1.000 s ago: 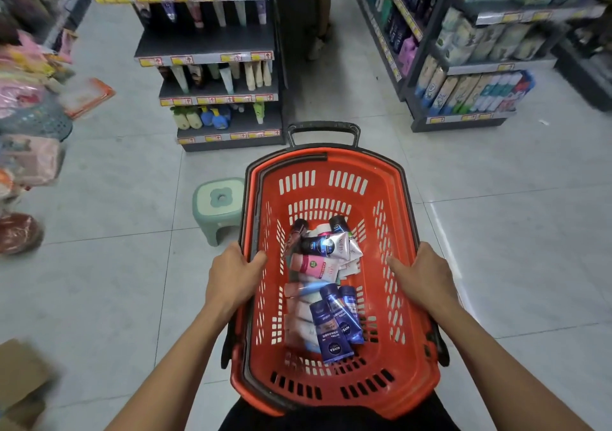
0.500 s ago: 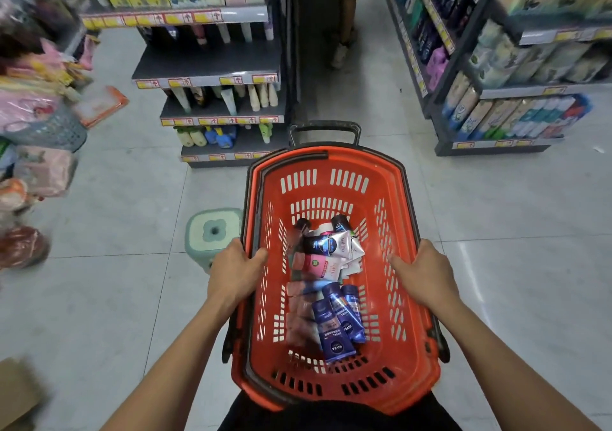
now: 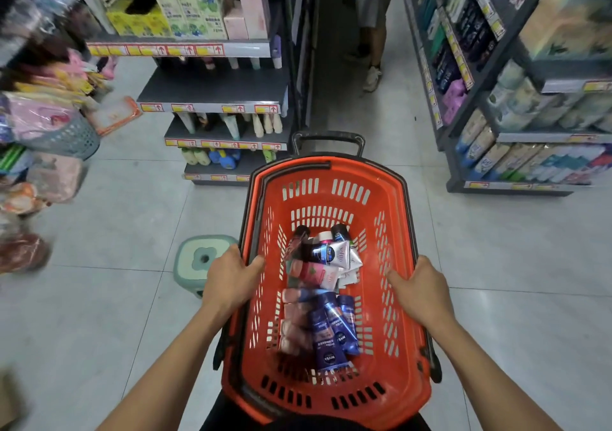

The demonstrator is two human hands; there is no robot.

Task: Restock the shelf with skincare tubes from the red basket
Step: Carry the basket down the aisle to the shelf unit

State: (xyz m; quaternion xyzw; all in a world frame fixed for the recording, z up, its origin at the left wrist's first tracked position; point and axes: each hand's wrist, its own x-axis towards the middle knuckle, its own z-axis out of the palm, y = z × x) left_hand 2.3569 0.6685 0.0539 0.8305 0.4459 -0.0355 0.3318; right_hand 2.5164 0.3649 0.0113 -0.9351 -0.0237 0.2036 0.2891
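Note:
I carry the red basket in front of me, above the tiled floor. My left hand grips its left rim and my right hand grips its right rim. Several skincare tubes lie heaped in the bottom, among them dark blue, pink and white ones. Ahead to the left stands the shelf unit with tubes standing on its lower tiers and boxes on its top tier; one grey tier looks bare.
A small green stool stands on the floor just left of the basket. Another person's legs are in the aisle ahead. Stocked shelves run along the right. Hanging goods and a grey basket crowd the left edge.
I have walked forward with the basket: the shelf unit and the stool have come closer and lower in view. Both hands keep their grip on the rims.

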